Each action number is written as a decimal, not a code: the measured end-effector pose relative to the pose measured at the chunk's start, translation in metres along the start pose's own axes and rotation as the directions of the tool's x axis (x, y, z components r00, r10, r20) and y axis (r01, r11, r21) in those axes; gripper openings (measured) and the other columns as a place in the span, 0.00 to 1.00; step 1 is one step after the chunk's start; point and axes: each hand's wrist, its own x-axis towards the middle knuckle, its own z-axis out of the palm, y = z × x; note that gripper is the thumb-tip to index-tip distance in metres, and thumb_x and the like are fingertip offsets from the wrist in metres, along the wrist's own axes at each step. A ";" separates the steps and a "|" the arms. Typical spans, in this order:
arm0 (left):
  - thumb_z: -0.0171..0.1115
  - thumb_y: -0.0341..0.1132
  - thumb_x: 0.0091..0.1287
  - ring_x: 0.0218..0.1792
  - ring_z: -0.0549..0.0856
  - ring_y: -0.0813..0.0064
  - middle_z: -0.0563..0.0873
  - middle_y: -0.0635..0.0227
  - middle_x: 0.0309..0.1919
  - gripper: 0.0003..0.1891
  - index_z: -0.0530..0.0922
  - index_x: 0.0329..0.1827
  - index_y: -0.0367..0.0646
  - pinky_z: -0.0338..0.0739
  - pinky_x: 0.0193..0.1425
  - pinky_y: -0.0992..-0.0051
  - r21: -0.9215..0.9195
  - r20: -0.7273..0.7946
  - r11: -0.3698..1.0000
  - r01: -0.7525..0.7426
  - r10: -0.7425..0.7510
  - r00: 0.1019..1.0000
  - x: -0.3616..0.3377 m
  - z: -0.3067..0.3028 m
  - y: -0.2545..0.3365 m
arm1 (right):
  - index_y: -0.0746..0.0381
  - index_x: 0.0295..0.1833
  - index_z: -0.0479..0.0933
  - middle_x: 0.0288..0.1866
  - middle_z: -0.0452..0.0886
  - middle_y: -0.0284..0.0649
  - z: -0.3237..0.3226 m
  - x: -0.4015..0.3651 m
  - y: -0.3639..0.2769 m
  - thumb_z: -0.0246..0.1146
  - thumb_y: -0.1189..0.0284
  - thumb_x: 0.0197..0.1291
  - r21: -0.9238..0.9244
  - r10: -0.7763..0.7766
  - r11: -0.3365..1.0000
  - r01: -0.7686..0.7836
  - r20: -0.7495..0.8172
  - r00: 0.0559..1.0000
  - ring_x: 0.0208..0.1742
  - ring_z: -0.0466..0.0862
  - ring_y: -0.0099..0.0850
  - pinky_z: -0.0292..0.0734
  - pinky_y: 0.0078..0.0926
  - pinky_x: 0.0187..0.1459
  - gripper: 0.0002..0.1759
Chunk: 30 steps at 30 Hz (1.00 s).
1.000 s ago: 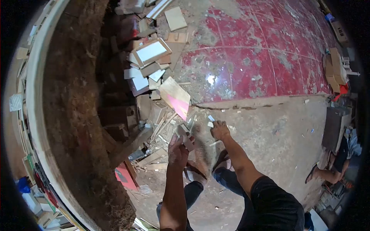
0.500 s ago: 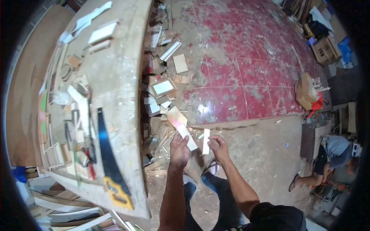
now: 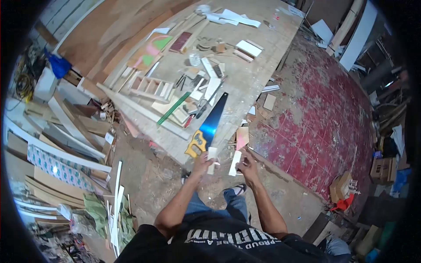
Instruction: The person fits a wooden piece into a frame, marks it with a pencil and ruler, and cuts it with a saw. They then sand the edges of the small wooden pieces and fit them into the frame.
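My left hand (image 3: 203, 165) grips a small white strip of wood (image 3: 212, 158) upright, just below the yellow handle of a handsaw (image 3: 213, 120) that lies on the workbench (image 3: 258, 48). In my right hand (image 3: 248, 167) is another white strip (image 3: 235, 163), pinched between the fingers and slightly tilted. The two strips are apart, side by side over the floor near the bench corner. A wooden piece with a pink patch (image 3: 242, 136) shows just beyond the right strip.
On the bench are a small slotted wooden box (image 3: 152, 88), a green strip (image 3: 173, 108) and white pieces. Long white boards (image 3: 57, 149) and a green cloth (image 3: 95, 209) are at the left. Cardboard boxes (image 3: 342, 186) stand at the right, beside red flooring (image 3: 307, 127).
The view has swung left, bringing more of the bench into sight. The strips are farther apart, and the left strip has turned from slanted to nearly upright.
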 end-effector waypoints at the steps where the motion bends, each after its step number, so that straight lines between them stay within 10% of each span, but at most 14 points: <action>1: 0.60 0.27 0.71 0.43 0.87 0.74 0.87 0.63 0.45 0.15 0.74 0.60 0.38 0.82 0.43 0.75 -0.013 -0.002 1.000 0.002 -0.002 1.000 -0.016 -0.026 -0.003 | 0.61 0.73 0.66 0.37 0.77 0.36 0.013 0.000 0.018 0.63 0.85 0.54 -0.058 0.029 0.998 -0.029 0.004 1.000 0.36 0.79 0.26 0.79 0.25 0.39 0.38; 6: 0.59 0.30 0.73 0.36 0.86 0.75 0.86 0.65 0.39 0.13 0.75 0.58 0.42 0.82 0.35 0.74 0.058 -0.171 0.983 0.176 -0.164 0.972 -0.039 -0.167 -0.020 | 0.57 0.70 0.67 0.42 0.78 0.40 0.092 0.029 0.066 0.59 0.85 0.55 -0.260 0.024 0.964 -0.063 -0.153 0.988 0.39 0.81 0.30 0.82 0.30 0.41 0.34; 10: 0.58 0.30 0.73 0.34 0.86 0.75 0.85 0.67 0.36 0.12 0.75 0.58 0.43 0.82 0.34 0.74 -0.014 -0.085 0.991 0.137 -0.137 0.987 -0.054 -0.248 0.007 | 0.63 0.60 0.69 0.37 0.81 0.44 0.143 0.096 0.060 0.63 0.82 0.53 -0.636 -0.448 0.720 0.277 -0.121 0.886 0.38 0.83 0.32 0.80 0.32 0.39 0.26; 13: 0.58 0.29 0.73 0.29 0.84 0.74 0.84 0.68 0.34 0.08 0.79 0.52 0.42 0.82 0.34 0.73 0.105 -0.255 0.993 -0.049 0.075 0.964 -0.052 -0.300 0.028 | 0.64 0.53 0.71 0.37 0.82 0.44 0.169 0.148 0.063 0.65 0.81 0.53 -0.646 -0.438 0.725 0.240 -0.163 0.884 0.37 0.84 0.32 0.80 0.33 0.39 0.20; 18: 0.57 0.29 0.73 0.34 0.84 0.74 0.84 0.68 0.36 0.08 0.79 0.51 0.38 0.82 0.39 0.72 -0.042 -0.275 0.999 0.022 -0.033 0.961 -0.050 -0.359 0.056 | 0.65 0.48 0.74 0.39 0.82 0.49 0.193 0.194 0.077 0.68 0.80 0.51 -0.566 -0.337 0.814 0.131 -0.276 0.900 0.39 0.84 0.39 0.80 0.39 0.41 0.17; 20: 0.56 0.28 0.73 0.38 0.83 0.75 0.82 0.69 0.40 0.10 0.77 0.55 0.42 0.82 0.42 0.71 -0.085 -0.297 0.996 -0.028 0.001 0.955 -0.048 -0.367 0.066 | 0.64 0.50 0.75 0.45 0.81 0.55 0.209 0.188 0.048 0.72 0.76 0.51 -0.878 -0.605 0.449 0.165 -0.163 0.779 0.49 0.83 0.46 0.78 0.48 0.45 0.20; 23: 0.57 0.28 0.73 0.39 0.83 0.75 0.82 0.68 0.39 0.07 0.77 0.52 0.42 0.82 0.40 0.71 -0.110 -0.356 0.993 -0.043 0.001 0.935 -0.046 -0.370 0.073 | 0.60 0.54 0.75 0.53 0.78 0.57 0.231 0.215 0.021 0.74 0.67 0.52 -0.874 -0.709 0.307 0.376 0.053 0.703 0.59 0.78 0.53 0.76 0.55 0.52 0.24; 30: 0.59 0.29 0.72 0.31 0.83 0.76 0.83 0.69 0.35 0.09 0.77 0.53 0.42 0.82 0.37 0.72 -0.166 -0.479 0.984 -0.069 -0.020 0.877 -0.036 -0.339 0.066 | 0.52 0.59 0.76 0.63 0.74 0.53 0.270 0.264 -0.015 0.73 0.55 0.52 -0.981 -0.219 0.187 0.047 0.005 0.976 0.63 0.76 0.54 0.75 0.61 0.57 0.29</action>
